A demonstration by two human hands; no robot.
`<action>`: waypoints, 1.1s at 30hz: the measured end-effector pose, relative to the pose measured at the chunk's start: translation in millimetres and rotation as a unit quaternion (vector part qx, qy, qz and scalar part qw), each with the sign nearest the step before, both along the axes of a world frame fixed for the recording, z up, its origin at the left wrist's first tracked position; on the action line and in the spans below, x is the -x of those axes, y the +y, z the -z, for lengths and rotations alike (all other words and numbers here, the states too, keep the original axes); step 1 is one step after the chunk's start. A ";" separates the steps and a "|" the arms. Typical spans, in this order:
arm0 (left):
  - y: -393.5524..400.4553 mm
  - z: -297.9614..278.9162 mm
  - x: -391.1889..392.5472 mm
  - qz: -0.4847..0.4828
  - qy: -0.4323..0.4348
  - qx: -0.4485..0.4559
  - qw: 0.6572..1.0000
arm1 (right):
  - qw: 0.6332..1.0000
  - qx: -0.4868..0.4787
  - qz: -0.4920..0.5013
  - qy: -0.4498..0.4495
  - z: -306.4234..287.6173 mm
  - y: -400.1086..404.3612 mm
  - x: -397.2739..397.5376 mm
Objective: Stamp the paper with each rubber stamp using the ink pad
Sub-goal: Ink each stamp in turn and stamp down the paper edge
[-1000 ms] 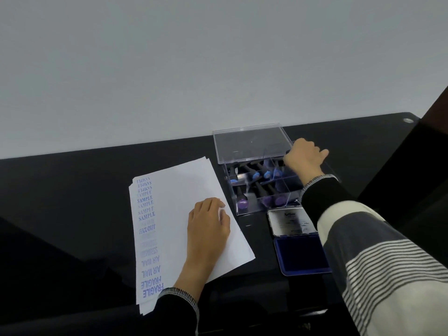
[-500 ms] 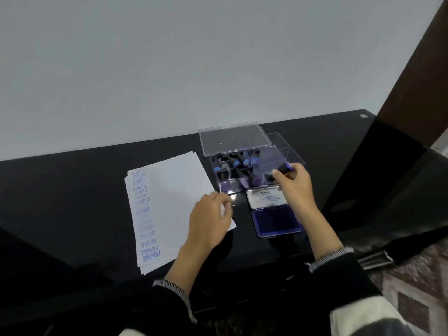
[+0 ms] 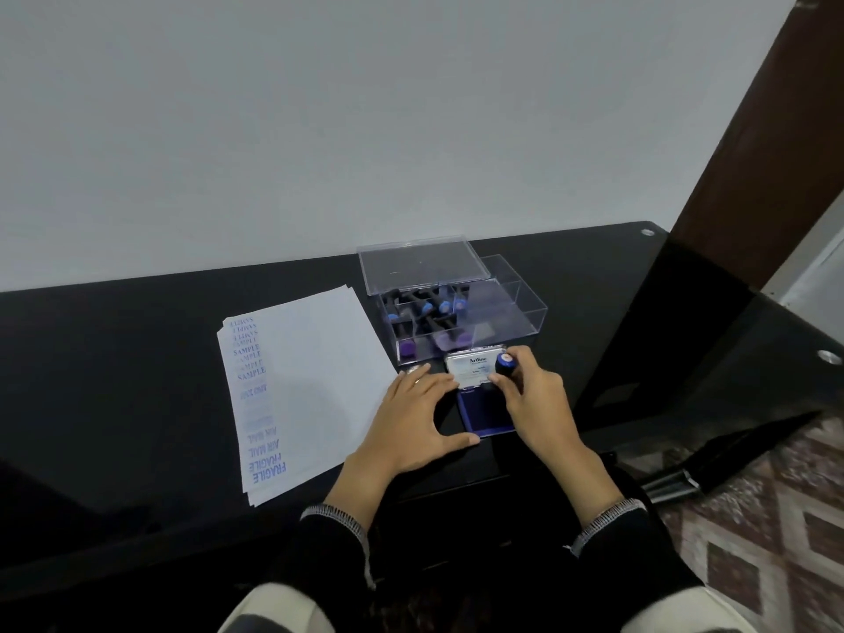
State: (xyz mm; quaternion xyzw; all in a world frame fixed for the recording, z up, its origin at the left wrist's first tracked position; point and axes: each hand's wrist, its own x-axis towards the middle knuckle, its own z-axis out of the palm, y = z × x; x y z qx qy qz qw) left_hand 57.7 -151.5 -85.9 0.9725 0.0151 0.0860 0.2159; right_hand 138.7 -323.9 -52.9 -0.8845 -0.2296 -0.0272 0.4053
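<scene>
Head view of a dark table [image 3: 137,358]. The right hand [image 3: 532,399] is closed round a small stamp [image 3: 505,364], fingers wrapped on its dark handle with the blue cap uppermost; the stamp stands upright over the far end of the open ink pad [image 3: 484,415], close to the pad's raised lid [image 3: 472,368]. Whether the rubber face touches the ink is hidden by the hand. The left hand [image 3: 418,424] lies flat and open, fingers spread, spanning the near corner of the paper [image 3: 315,372] and the pad's left edge, gripping nothing. The paper, a thin stack, lies left of the pad and carries a column of blue impressions along its left margin. Behind the pad stands the clear box [image 3: 456,308], lid up, with the remaining stamps lying in its compartments. The stamp is probably light and rigid, with a soft rubber face; it is best held by the handle, near the cap, and pressed straight down. The sheets are likely light and slippery on the glossy top, so a flat palm should steady them. Wet ink may smear.
</scene>
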 end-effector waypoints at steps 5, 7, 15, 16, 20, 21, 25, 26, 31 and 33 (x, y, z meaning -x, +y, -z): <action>-3.5 1.9 1.2 -0.007 -0.023 0.003 1.000 | 0.999 0.033 0.012 -0.018 8.7 4.4 3.5; -2.0 -0.2 1.3 -0.001 -0.016 0.012 1.000 | 0.999 0.039 0.023 -0.026 9.0 7.0 4.9; 51.4 -9.1 29.3 -0.140 -0.146 0.091 0.975 | 0.992 0.074 0.059 -0.085 9.5 16.1 19.9; 63.0 -9.1 34.6 -0.170 -0.147 0.092 0.970 | 0.991 0.079 0.063 -0.091 8.6 16.8 21.2; 101.3 -16.3 61.9 -0.292 -0.148 0.116 0.938 | 0.991 0.075 0.075 -0.080 8.6 17.8 19.3; 110.4 -16.9 68.3 -0.313 -0.150 0.108 0.932 | 0.992 0.064 0.082 -0.064 9.0 17.5 18.0; 142.0 -11.9 87.6 -0.376 -0.125 0.081 0.915 | 0.994 0.047 0.094 -0.040 8.1 17.9 16.9; 147.1 -10.0 91.2 -0.386 -0.107 0.074 0.913 | 0.993 0.057 0.092 -0.049 7.6 18.5 18.4; 157.6 0.3 103.6 -0.385 -0.029 0.038 0.922 | 0.992 0.064 0.091 -0.065 6.9 18.8 19.4; 157.0 4.5 106.4 -0.380 -0.017 0.029 0.924 | 0.993 0.046 0.101 -0.044 8.4 19.1 17.1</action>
